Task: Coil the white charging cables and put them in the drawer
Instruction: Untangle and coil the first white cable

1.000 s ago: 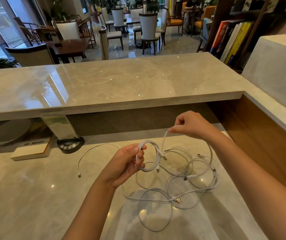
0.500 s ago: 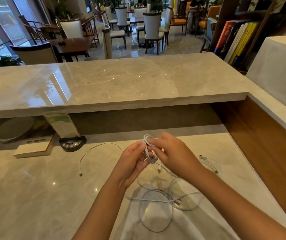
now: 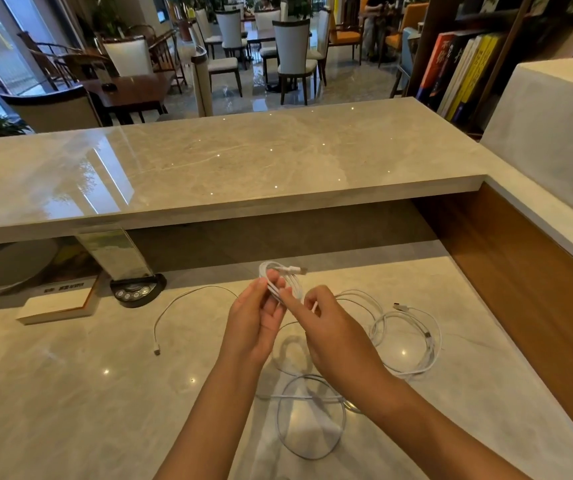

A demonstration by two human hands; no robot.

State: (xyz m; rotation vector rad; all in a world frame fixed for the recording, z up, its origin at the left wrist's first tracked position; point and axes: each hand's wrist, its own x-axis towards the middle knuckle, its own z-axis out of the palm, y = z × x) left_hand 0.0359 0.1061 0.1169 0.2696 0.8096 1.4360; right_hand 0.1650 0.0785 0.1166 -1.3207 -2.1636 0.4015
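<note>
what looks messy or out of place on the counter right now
The loose white cables lie uncoiled in overlapping loops on the lower counter, and one stray end trails off to the left. Nothing looks damaged.

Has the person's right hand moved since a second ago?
Yes. The right hand has come down and leftward from above the loose white cables on the marble desk, meeting the left hand at the small white cable coil.

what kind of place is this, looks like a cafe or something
Probably the staff side of a reception or service counter in a cafe or lounge: a raised marble counter, dining chairs at tables beyond it, and a shelf of books on the right.
</note>
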